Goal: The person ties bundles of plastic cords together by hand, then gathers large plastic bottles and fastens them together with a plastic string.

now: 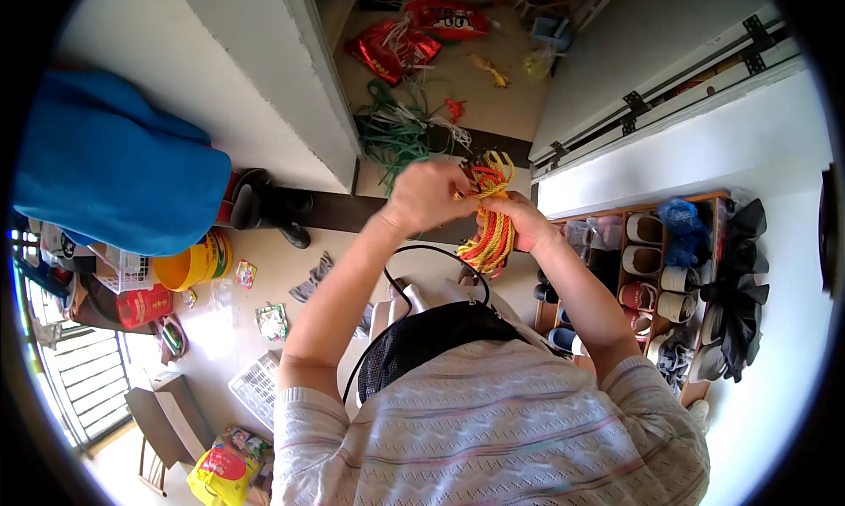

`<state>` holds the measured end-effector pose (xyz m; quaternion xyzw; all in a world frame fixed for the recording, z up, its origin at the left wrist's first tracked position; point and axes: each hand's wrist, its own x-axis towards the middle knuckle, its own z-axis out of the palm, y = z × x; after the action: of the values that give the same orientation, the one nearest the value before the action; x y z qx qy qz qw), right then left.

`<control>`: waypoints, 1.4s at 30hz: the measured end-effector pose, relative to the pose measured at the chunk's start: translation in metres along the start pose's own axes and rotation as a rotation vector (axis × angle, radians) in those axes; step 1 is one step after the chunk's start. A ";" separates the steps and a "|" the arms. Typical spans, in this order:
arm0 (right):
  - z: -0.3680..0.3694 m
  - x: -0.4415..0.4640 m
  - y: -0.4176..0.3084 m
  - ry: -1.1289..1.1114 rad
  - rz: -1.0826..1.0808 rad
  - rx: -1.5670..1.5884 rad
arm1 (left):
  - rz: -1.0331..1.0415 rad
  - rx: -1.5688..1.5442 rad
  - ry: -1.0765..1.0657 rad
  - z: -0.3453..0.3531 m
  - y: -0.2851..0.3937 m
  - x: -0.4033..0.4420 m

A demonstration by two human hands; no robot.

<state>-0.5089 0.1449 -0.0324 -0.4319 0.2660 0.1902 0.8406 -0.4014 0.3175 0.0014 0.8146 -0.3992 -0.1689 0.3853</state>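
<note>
In the head view, you are holding a hank of red-and-yellow twisted cord between both hands, out in front of your chest. Your right hand is gripping its middle from the side, thumb lying across the strands. Your left hand, slightly blurred, seems to be pinching a yellow strand at the same waist. Shorter loops are standing just beyond the grip; longer ones are hanging on your side of it. The cord is probably handling light, soft and pliable, not fragile, its twist giving friction; loose loops could be spreading under a slack squeeze, so the bunched waist is offering the surest hold. Beyond your left hand, green plastic strapping is lying tangled; right of the grip, a shoe rack is standing
</note>
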 end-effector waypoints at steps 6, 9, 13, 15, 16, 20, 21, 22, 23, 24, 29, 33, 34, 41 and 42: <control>0.005 0.000 0.007 -0.105 0.033 -0.103 | -0.153 -0.355 0.054 0.009 -0.025 -0.007; 0.014 -0.005 0.008 -0.203 0.055 -0.113 | -0.086 -0.306 0.218 0.007 -0.041 -0.002; 0.000 0.012 0.026 -0.175 -0.067 0.033 | -0.161 -0.068 0.470 -0.001 -0.030 -0.014; -0.001 0.014 0.028 -0.124 -0.122 0.081 | -0.170 -0.245 0.381 0.004 -0.027 -0.026; 0.001 0.015 0.026 -0.139 -0.156 0.101 | -0.166 -0.280 0.289 0.007 -0.025 -0.030; 0.014 0.015 0.016 -0.163 -0.261 0.159 | -0.083 -0.322 0.281 0.036 -0.023 -0.033; 0.015 0.015 0.013 -0.150 -0.286 0.123 | -0.099 -0.380 0.280 0.039 -0.021 -0.032; 0.016 0.015 0.010 -0.136 -0.310 0.088 | -0.133 -0.403 0.287 0.040 -0.019 -0.031; 0.018 0.016 0.008 -0.124 -0.335 0.052 | -0.166 -0.426 0.295 0.039 -0.017 -0.031; 0.020 0.017 0.006 -0.076 -0.383 0.020 | -0.198 -0.448 0.304 0.040 -0.015 -0.030; 0.035 0.013 -0.016 0.016 -0.526 -0.013 | -0.086 -0.359 0.287 0.063 -0.007 -0.033; 0.038 0.005 -0.027 0.055 -0.516 0.052 | -0.095 -0.277 -0.027 0.040 -0.013 -0.029; 0.036 0.003 -0.030 0.040 -0.516 0.081 | -0.084 -0.251 -0.135 0.030 -0.017 -0.029; 0.070 0.001 -0.028 0.017 -0.567 -0.021 | 0.076 -0.720 0.025 0.001 -0.001 -0.011; 0.079 -0.001 -0.030 -0.001 -0.593 -0.040 | -0.066 -0.696 -0.130 0.002 0.003 -0.011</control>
<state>-0.4708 0.1933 0.0257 -0.5072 0.1240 -0.0582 0.8509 -0.4110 0.3233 0.0023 0.6346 -0.3148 -0.3586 0.6079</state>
